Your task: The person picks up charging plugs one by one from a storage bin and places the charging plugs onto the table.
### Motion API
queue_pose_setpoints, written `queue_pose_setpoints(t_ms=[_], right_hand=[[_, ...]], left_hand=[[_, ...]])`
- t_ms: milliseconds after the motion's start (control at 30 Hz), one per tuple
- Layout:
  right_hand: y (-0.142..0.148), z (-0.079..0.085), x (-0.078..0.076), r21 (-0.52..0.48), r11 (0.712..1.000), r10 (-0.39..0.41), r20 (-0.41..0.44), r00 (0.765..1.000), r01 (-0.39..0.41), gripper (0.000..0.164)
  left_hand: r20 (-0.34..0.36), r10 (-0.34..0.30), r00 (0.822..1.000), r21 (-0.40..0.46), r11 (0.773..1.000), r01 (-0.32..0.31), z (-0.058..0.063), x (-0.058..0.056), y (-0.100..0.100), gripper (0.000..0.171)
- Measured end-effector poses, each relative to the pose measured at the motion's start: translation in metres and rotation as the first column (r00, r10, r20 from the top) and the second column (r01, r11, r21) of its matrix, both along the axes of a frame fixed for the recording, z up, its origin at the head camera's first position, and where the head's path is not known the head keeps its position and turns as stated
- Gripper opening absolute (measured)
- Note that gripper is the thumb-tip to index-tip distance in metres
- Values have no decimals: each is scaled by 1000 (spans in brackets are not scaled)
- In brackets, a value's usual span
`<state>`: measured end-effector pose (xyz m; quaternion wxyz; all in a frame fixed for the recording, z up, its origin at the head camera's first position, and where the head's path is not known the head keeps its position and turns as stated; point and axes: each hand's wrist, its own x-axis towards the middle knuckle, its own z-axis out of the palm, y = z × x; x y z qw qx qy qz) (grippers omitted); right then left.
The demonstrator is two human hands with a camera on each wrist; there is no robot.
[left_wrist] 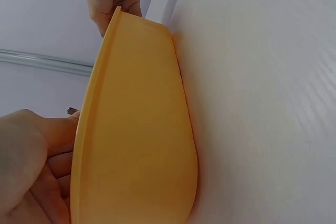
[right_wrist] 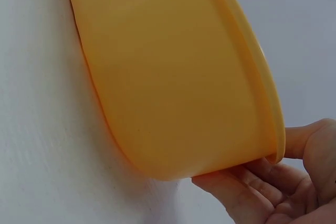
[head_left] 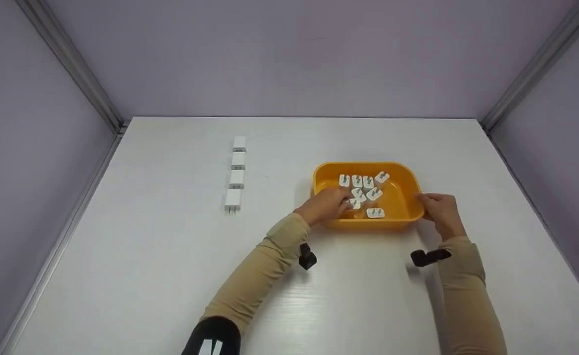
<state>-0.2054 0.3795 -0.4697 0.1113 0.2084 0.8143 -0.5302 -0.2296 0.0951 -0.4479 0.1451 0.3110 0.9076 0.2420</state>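
Orange plastic makes up the bin (head_left: 397, 201), which sits on the white desk (head_left: 146, 246) toward 2 o'clock from its middle and contains a loose scatter of white plugs (head_left: 375, 213), most with their metal prongs pointing upward. The right hand (head_left: 440, 211) grips the bin's rim at about 3 o'clock, thumb above and fingers beneath. The left hand (head_left: 323, 206) reaches over the rim at about 8 o'clock, its fingertips down among the nearest plugs; with the fingers partly hidden, I cannot fairly tell whether it is pinching one. Well apart from the bin, toward 9 o'clock, a row of four white plugs (head_left: 236, 178) runs from 6 to 12 o'clock, the nearest one's prongs pointing at 6. Tan sleeves (head_left: 252, 276) cover both arms.
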Motion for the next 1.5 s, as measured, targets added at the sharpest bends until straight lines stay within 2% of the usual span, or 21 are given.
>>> queue_pose_setpoints(t_ms=[267, 467, 700, 967, 1233, 1500], right_hand=[[1, 2, -1, -16, 1000, -14, 4, 1000, 14, 59], [1, 2, 0, -4, 1000, -13, 0, 1000, 13, 59], [0, 1, 2, -62, 998, -5, -68, 998, 1, 58], [2, 4, 0, -51, 999, -4, -44, 999, 2, 59], [-2, 2, -3, 4, 1000, -15, 4, 1000, 15, 57], [0, 5, -1, -31, 999, -22, -6, 1000, 22, 58]], left_hand=[[-38, 15, 999, 45, 999, -13, 4, -1, -10, 32], [-10, 27, 1000, 113, 993, -26, 6, 1, -21, 36], [-46, 45, 998, 187, 982, -36, 12, 2, -35, 32], [-51, 64, 997, 234, 971, -50, 23, 1, -47, 32], [-72, 83, 994, 267, 962, -61, 25, 0, -60, 32], [-73, 131, 989, 269, 957, -107, 28, -1, -79, 35]])
